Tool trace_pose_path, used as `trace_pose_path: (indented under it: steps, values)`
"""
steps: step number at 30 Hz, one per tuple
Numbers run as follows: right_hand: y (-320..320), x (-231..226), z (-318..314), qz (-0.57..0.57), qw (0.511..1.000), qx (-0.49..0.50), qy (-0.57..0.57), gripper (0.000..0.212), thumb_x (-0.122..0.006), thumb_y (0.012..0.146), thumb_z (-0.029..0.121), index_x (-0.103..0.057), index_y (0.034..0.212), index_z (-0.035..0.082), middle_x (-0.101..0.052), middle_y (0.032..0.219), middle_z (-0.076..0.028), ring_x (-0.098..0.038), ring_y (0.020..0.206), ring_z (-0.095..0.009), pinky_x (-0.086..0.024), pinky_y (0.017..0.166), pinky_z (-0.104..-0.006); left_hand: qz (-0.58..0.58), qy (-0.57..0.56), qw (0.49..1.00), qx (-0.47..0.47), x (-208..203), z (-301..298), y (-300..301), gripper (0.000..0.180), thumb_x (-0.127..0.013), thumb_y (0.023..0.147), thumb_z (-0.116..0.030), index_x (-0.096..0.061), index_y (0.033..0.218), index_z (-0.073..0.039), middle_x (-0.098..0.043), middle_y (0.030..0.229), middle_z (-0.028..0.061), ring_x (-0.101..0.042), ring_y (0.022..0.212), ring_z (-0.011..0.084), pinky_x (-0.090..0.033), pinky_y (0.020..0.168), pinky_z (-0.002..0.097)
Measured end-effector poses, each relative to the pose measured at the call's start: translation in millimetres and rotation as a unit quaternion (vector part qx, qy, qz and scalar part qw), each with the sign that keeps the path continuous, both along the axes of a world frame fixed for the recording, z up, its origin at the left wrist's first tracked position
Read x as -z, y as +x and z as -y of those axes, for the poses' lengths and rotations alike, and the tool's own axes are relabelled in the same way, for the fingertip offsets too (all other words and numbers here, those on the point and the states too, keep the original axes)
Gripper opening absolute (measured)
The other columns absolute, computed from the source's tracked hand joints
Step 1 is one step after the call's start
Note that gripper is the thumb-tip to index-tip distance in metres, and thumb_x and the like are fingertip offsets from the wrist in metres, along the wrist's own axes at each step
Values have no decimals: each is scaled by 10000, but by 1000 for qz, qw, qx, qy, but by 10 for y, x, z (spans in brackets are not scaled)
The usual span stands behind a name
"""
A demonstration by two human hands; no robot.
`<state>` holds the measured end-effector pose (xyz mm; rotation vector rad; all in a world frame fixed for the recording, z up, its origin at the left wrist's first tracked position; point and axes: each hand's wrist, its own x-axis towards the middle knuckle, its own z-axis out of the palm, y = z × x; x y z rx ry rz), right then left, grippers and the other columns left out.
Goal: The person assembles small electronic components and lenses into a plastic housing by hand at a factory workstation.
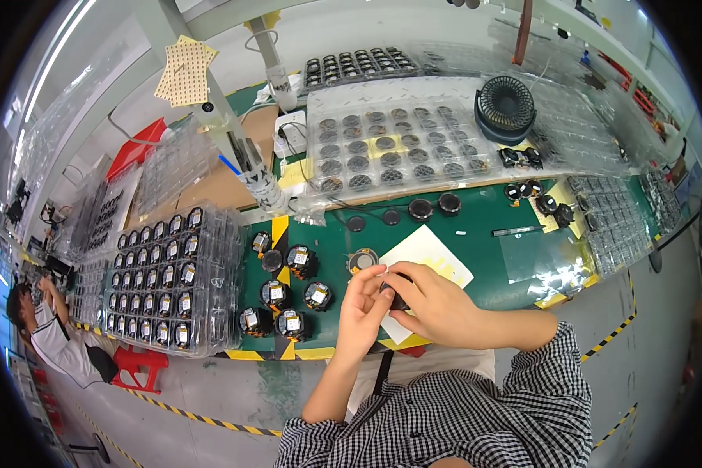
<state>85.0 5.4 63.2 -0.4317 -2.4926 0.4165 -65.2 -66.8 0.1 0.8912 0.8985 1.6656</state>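
Note:
Above the front edge of the green mat, my left hand (361,309) and my right hand (435,307) meet with their fingers closed around a small black round part (396,298). Much of that part is hidden by the fingers. Just beyond my left fingertips lies a round part with a silver disc face (362,260). A white sheet of paper (437,254) with pale yellow patches lies under and behind my hands. To the left of my hands, several black cylindrical units with white labels (317,295) stand on the mat, beside a flat black disc (271,260).
Clear plastic trays of labelled units (164,273) are stacked at the left. A tray of round black parts (382,145) and a black desk fan (505,106) stand behind. A marker (516,231) lies at the right. A metal post (249,168) rises at the back left; another person (62,331) sits far left.

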Motion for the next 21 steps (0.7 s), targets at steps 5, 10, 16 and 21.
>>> trace_pose_path:
  steps: [5, 10, 16, 21]
  values:
    - [21, -38, -194, 0, 990, -75, -118, 621, -777, 768, 190, -487, 1288, 15, -532, 1247, -174, -557, 1136, -334, -495, 925, -388, -26, 9, 999, -30, -56, 43, 37, 455, -536, 939, 45, -393, 1368, -4, -567, 1254, 129, -576, 1107, 155, -473, 887, 275]
    - [23, 14, -358, -16, 983, -122, -134, 622, -763, 792, 213, -482, 1319, 39, -561, 1268, -151, -538, 1172, -343, -471, 966, -408, -64, 27, 997, -38, -158, 119, 74, 623, -653, 872, 46, -355, 1419, 19, -517, 1325, 155, -575, 1150, 194, -478, 885, 302]
    - [-62, 120, -646, -39, 987, -118, -106, 603, -806, 746, 196, -546, 1270, 48, -580, 1248, -116, -528, 1155, -313, -398, 1003, -409, -233, 22, 962, -137, -101, 188, 9, 643, -707, 836, -22, -404, 1401, 34, -544, 1262, 163, -596, 1060, 206, -488, 865, 316]
    - [-279, 442, -1323, -41, 996, -9, -82, 545, -797, 736, 183, -571, 1217, 59, -584, 1217, -114, -485, 1156, -309, -407, 988, -402, -614, 7, 723, -317, -174, 350, -189, 540, -738, 787, -106, -522, 1258, 45, -531, 1221, 186, -526, 1072, 355, -436, 913, 442]
